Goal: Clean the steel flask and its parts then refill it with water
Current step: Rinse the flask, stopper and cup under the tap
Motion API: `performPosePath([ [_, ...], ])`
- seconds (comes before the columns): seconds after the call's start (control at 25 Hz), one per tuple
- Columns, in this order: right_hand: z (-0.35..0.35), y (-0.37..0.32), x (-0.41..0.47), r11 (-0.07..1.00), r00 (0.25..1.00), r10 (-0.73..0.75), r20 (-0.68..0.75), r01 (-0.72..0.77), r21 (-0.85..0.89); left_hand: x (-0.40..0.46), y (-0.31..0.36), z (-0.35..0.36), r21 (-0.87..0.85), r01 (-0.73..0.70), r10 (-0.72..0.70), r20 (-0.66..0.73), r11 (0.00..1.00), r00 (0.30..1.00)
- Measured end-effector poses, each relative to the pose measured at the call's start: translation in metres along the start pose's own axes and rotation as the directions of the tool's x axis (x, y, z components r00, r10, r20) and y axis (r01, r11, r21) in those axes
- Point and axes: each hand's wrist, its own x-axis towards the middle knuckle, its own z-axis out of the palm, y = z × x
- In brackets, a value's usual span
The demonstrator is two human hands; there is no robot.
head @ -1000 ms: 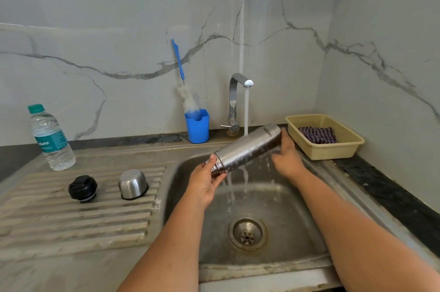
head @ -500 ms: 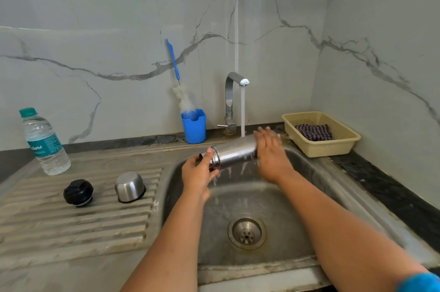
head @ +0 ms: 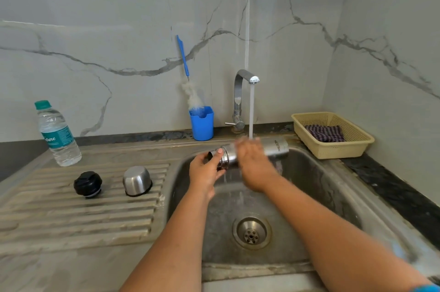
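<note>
- Right now the steel flask (head: 276, 147) lies on its side over the sink (head: 333, 187), held up in the air under the stream from the tap (head: 242, 91) — its long axis runs left to right and tilts a little, the base end higher toward the basket (head: 357, 146), the open mouth lower toward the draining board (head: 71, 210).
- Left hand (head: 204, 172) is at the mouth end, fingers and thumb curled round the neck; it looks like the hand doing the holding.
- Right hand (head: 252, 160) is over the middle of the body, right where the water lands. It is blurred, so I cannot tell whether the fingers wrap the flask or only lie flat on it; my guess is it is rubbing the outside.
- So the flask stretches away to the right of the left-hand grip, and only the base end beyond the right hand shows bare.
- To get water inside, the mouth would have to come up and under the stream — the left hand, already at the neck, is the nearer one for that turn.
- Black stopper (head: 87, 184) and steel cup (head: 137, 180) sit side by side on the draining board, well apart from the flask and nearer the left arm; they look unwashed yet, though I cannot be sure.
- Bottle brush (head: 190, 91) stands in the blue holder (head: 202, 125) just left of the tap, untouched.
</note>
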Motion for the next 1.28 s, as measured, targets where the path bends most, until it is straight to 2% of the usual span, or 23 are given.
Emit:
performPosePath([
  [0.08, 0.005, -0.016, 0.005, 0.989, 0.991, -0.136, -0.01, 0.137, 0.05, 0.002, 0.001, -0.002, -0.017, -0.029, 0.029, -0.004, 0.999, 1.0],
  [0.12, 0.002, -0.006, 0.006, 0.992, 0.995, -0.103, -0.015, 0.104, 0.065, 0.001, 0.003, -0.005, -0.021, -0.042, 0.042, 0.002, 0.999, 0.999],
  [0.2, -0.006, 0.031, 0.001, 0.994, 0.997, 0.069, 0.022, -0.071, 0.085, 0.002, 0.006, -0.012, -0.013, -0.049, 0.049, 0.036, 0.999, 0.998],
  [0.28, -0.012, 0.063, -0.008, 0.986, 0.986, 0.161, 0.054, -0.162, 0.026, 0.001, 0.009, -0.014, -0.01, 0.009, -0.008, 0.11, 1.0, 0.994],
  [0.36, -0.015, 0.072, -0.011, 0.988, 0.989, 0.149, 0.02, -0.148, -0.03, -0.002, 0.013, -0.013, -0.029, 0.089, -0.083, 0.17, 0.996, 0.982],
  [0.52, -0.023, 0.077, -0.007, 0.989, 0.992, 0.126, 0.0, -0.126, -0.082, -0.001, 0.016, -0.015, 0.015, 0.148, -0.148, 0.175, 0.989, 0.973],
  [0.64, -0.025, 0.072, -0.008, 0.984, 0.992, 0.128, 0.003, -0.126, -0.126, -0.002, 0.018, -0.017, -0.057, 0.197, -0.185, 0.171, 0.979, 0.968],
  [0.76, -0.026, 0.043, -0.006, 0.99, 0.996, 0.049, -0.072, -0.058, -0.129, 0.002, 0.018, -0.014, -0.136, 0.124, -0.114, 0.08, 0.983, 0.99],
  [0.8, -0.024, 0.027, -0.006, 0.994, 0.996, -0.039, -0.085, 0.03, -0.106, 0.002, 0.019, -0.011, -0.152, 0.095, -0.087, 0.059, 0.984, 0.994],
  [0.92, -0.014, -0.015, -0.01, 0.953, 0.957, -0.29, 0.005, 0.289, -0.087, 0.002, 0.019, -0.008, -0.199, 0.014, -0.01, 0.022, 0.98, 1.0],
  [0.96, -0.012, -0.009, -0.007, 0.958, 0.961, -0.276, -0.006, 0.275, -0.086, 0.001, 0.019, -0.01, -0.197, -0.004, 0.005, 0.006, 0.98, 1.0],
  [1.04, -0.009, 0.026, -0.003, 0.998, 0.999, -0.045, -0.027, 0.044, -0.041, 0.003, 0.019, -0.013, -0.153, -0.02, 0.02, -0.006, 0.988, 1.0],
  [1.12, -0.01, 0.052, -0.007, 0.987, 0.988, 0.152, 0.021, -0.151, -0.063, 0.002, 0.015, -0.013, -0.062, -0.043, 0.045, 0.033, 0.997, 0.998],
  [1.16, -0.008, 0.049, -0.008, 0.985, 0.986, 0.167, 0.029, -0.165, -0.048, 0.0, 0.011, -0.01, -0.023, -0.06, 0.062, 0.058, 0.998, 0.996],
  [1.28, -0.002, 0.002, -0.004, 0.992, 0.996, -0.091, 0.012, 0.09, 0.084, -0.005, 0.007, 0.0, 0.032, -0.096, 0.093, 0.081, 0.995, 0.992],
])
